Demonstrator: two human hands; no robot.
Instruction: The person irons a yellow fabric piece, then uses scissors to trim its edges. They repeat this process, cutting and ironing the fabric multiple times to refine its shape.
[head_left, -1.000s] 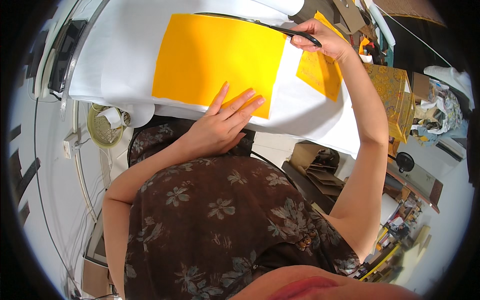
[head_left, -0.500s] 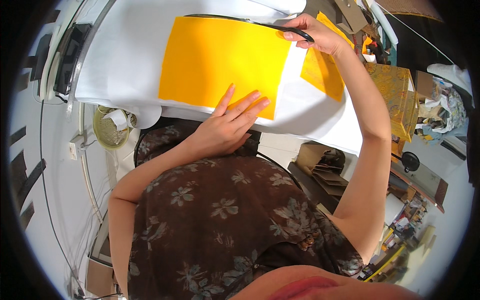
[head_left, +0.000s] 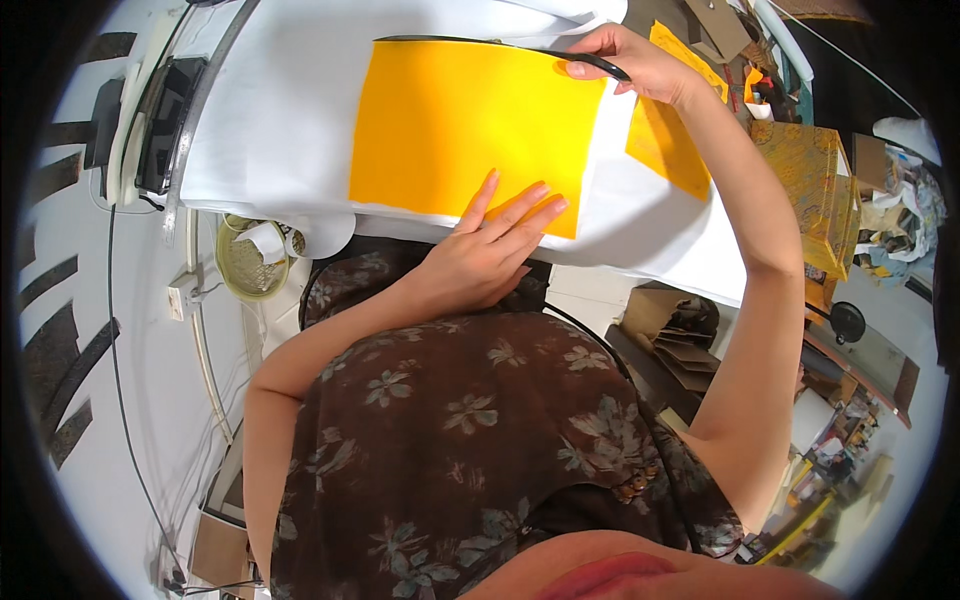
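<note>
My flat, rectangular, yellow-orange sheet [head_left: 470, 125] lay on the white-covered surface [head_left: 270, 120] in front of me, its long axis running from left to right and dipping slightly at the right end. Along its far edge lay a long, slim black tool [head_left: 604, 65] with a curved handle, its axis nearly matching that edge: the thin end pointed left, reaching the sheet's far left corner, and the handle pointed right, bending down past the far right corner. I could not tell whether the tool's own blades were apart.

My right hand [head_left: 642, 68] was closed around the handle, thumb and fingers gripping it. My left hand [head_left: 487, 250] was open, palm down, fingers spread on the near right part of the sheet. Just right of the sheet, partly behind my right forearm, lay a smaller piece of the same yellow-orange colour [head_left: 665, 150], and beyond that stood a gold patterned box [head_left: 800, 170].

Compared with a second earlier, the tool had moved left along the far edge: its thin end had stopped short of the left corner then, and more of the handle had stuck out at the right. My left hand had kept its place on the sheet.
</note>
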